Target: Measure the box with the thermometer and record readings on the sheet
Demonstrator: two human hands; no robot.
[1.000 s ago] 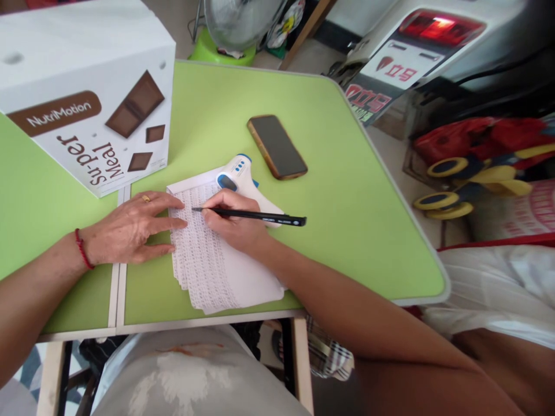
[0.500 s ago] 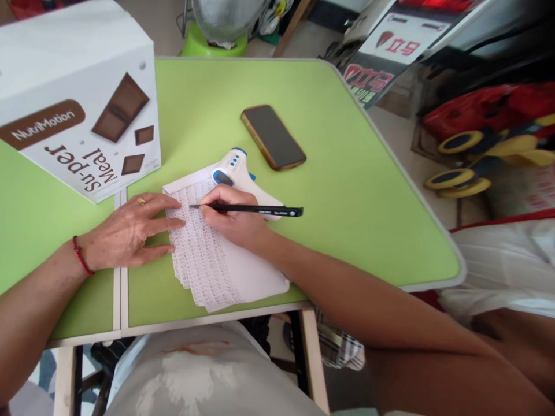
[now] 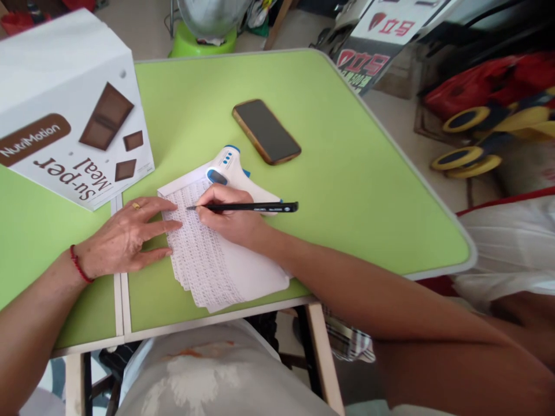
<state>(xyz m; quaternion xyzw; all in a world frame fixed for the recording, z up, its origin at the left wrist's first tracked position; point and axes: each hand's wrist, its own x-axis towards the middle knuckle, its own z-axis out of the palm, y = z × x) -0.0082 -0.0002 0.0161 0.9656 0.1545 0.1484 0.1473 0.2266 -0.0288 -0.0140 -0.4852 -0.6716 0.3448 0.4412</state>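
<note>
Writing, seemingly | your right hand (image 3: 234, 218) pinches the slim black pen (image 3: 264, 207) at white, marked paper sheets (image 3: 225, 263) on the green tabletop (image 3: 347, 173) | your left hand (image 3: 128, 237) splayed, fingers at their edge | next stroke likely needs steady sheets

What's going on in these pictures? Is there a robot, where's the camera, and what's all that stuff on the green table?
There's no robot here, just one person's two bare hands. Every picture comes from a camera worn on that person's head, looking down.

The right hand holds a black pen, its tip at some papers covered with tiny rows of marks. The left hand has its fingers spread at the papers' edge.

Also on the green table are a phone, a big white box with chocolate pictures, and a white-and-blue gadget, perhaps a thermometer.
</note>
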